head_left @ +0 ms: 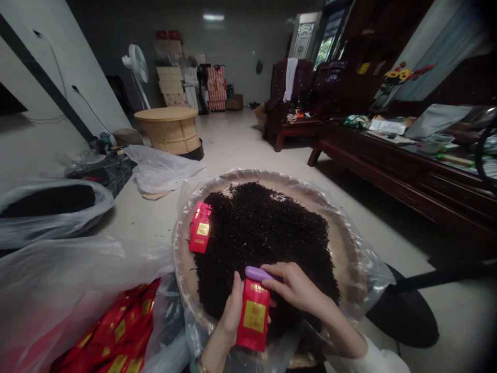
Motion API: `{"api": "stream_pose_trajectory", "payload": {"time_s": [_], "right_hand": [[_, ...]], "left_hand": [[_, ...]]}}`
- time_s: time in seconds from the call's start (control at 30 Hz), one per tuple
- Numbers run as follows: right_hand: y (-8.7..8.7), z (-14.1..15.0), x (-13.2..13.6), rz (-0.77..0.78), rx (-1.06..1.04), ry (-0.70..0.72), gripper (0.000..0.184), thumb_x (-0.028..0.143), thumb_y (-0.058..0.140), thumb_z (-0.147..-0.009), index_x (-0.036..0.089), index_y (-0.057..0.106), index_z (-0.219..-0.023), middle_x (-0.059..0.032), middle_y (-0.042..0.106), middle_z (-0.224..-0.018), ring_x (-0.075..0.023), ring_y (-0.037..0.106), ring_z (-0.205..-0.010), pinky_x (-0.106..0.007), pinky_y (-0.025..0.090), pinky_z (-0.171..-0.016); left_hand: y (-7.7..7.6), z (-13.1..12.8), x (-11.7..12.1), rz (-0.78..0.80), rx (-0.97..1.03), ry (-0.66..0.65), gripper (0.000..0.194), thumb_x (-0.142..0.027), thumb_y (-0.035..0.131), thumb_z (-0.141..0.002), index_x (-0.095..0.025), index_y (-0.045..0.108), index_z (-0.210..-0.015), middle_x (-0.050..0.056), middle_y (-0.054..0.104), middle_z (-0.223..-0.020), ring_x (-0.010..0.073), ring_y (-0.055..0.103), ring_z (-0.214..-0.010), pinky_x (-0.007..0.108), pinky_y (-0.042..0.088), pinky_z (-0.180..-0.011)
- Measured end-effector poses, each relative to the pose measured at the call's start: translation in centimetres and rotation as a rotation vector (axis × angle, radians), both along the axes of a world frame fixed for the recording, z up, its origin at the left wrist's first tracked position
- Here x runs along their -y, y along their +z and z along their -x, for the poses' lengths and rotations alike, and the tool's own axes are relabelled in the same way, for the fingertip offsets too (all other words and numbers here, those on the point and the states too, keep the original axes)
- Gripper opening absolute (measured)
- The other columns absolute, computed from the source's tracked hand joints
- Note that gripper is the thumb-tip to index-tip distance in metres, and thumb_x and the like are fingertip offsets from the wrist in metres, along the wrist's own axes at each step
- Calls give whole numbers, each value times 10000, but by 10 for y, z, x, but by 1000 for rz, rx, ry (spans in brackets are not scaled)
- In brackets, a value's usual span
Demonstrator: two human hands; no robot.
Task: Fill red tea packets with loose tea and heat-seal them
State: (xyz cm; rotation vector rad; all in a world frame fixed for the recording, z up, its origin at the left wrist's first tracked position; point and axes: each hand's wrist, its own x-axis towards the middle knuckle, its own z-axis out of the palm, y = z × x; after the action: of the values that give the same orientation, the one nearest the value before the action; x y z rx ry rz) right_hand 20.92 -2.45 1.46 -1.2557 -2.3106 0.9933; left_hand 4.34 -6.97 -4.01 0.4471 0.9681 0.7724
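Red foil packet is standing upright in the person's left hand, which is gripping it closed around its side, thumb upward, with a gold bracelet showing at the wrist. The right hand is reaching in from a white sleeve, its fingers closing narrowly on a purple plastic implement that is resting across the packet's open top; the thumb is out of sight, so how firmly it is being pinched is hard to tell. Both hands are hovering over a heap of dark loose tea leaves that is filling a round woven tray, which is sitting on a clear plastic sheet. A few more red packets are lying together at the heap's left edge. Just left of the tray, a clear bag is holding a pile of red packets, and beyond it another clear bag is holding dark contents. A white plastic bag is lying on the tiled floor further off, near a round wicker table.
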Motion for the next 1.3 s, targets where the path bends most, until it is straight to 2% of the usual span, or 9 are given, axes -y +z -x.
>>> {"api": "stream_pose_trajectory", "payload": {"time_s": [0.33,0.43,0.6,0.8,0.93,1.03,1.1,1.17,1.3], "right_hand": [[0,0,1,1,17,-10,301,404,486,-916,182,682,-860,-21,695,-752,-173,597,-663,-228,362,-599],[-1,1,0,65,-38,-24,296,400,497,-904,180,694,-904,-24,717,-794,-188,620,-696,-240,406,-628],[-16,-15,-5,142,-131,-200,467,427,565,-836,148,611,-1206,-104,677,-1166,-280,633,-974,-355,468,-840],[-34,-36,-5,81,44,-227,523,460,607,-805,167,595,-1238,-127,678,-1102,-280,609,-969,-400,461,-874],[-31,-19,1,19,-103,-232,359,439,533,-876,203,658,-1117,-101,678,-1083,-252,571,-1011,-385,435,-903],[-29,2,5,14,-183,-251,307,446,522,-883,204,702,-829,-68,684,-823,-222,580,-841,-341,459,-774],[-29,12,8,10,-215,-251,365,462,522,-879,203,661,-662,-48,641,-690,-206,568,-751,-323,453,-711],[-31,17,10,4,-237,-248,397,470,520,-877,204,634,-605,-37,615,-647,-201,566,-723,-315,445,-691],[-35,19,11,86,-288,-276,390,506,554,-837,196,651,-621,-35,629,-657,-205,592,-710,-307,447,-671]], "left_hand": [[-3,0,-1,17,10,-5,833,-816,264,-753,-91,674,-771,146,727,-713,167,620,-464,278,496,-490],[-3,0,-1,14,15,1,823,-813,277,-754,-95,668,-851,136,725,-695,175,624,-462,283,493,-488],[-2,3,-1,-24,46,35,753,-786,310,-773,-144,579,-1062,112,743,-738,182,640,-469,292,506,-484],[-2,4,-2,-35,75,44,726,-768,302,-793,-143,578,-1037,117,748,-747,177,645,-464,265,494,-446],[-2,2,-2,-60,78,35,759,-793,348,-756,-140,590,-1058,104,744,-726,182,654,-469,263,488,-459],[0,-1,-2,-52,67,14,760,-796,410,-725,-113,632,-975,101,726,-701,184,652,-485,254,466,-463],[2,-1,-4,-89,27,78,640,-729,573,-683,-125,648,-881,54,701,-672,156,634,-510,228,448,-487],[3,-1,-7,-174,-46,188,496,-594,751,-601,-137,640,-759,-12,645,-601,107,574,-501,189,405,-490],[2,0,-10,-221,-110,312,428,-481,828,-541,-137,573,-558,-63,526,-463,61,438,-422,181,306,-440]]}}
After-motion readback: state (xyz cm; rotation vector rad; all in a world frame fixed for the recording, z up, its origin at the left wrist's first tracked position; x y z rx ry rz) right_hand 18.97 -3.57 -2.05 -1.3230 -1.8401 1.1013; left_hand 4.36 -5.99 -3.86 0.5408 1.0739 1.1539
